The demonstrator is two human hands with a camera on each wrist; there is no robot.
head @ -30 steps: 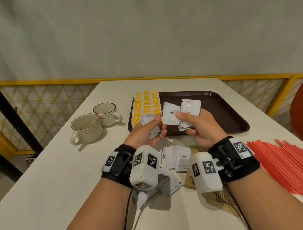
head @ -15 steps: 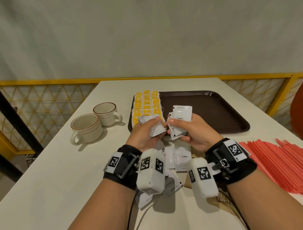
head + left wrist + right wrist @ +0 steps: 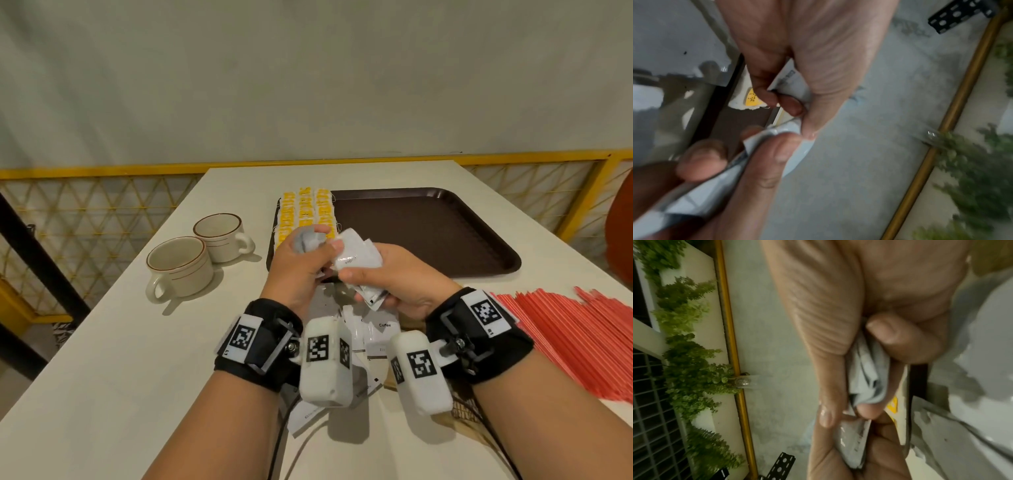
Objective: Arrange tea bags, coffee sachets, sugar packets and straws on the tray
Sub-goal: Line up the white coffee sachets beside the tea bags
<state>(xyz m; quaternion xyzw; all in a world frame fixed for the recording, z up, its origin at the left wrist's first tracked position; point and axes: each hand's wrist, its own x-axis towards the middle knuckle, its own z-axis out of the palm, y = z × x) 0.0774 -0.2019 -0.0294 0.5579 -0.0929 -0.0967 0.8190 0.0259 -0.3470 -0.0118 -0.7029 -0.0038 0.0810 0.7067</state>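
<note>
coffee sachets [image 3: 358,262] bunched, hands hiding count

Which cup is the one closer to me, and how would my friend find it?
Look at the white table, left of the brown tray and the two hands. Two cream cups with thin brown rim stripes stand there side by side. Yours is the near cup, closer to the table's front edge, its handle pointing toward you, while the far cup has its handle toward the tray.
</note>
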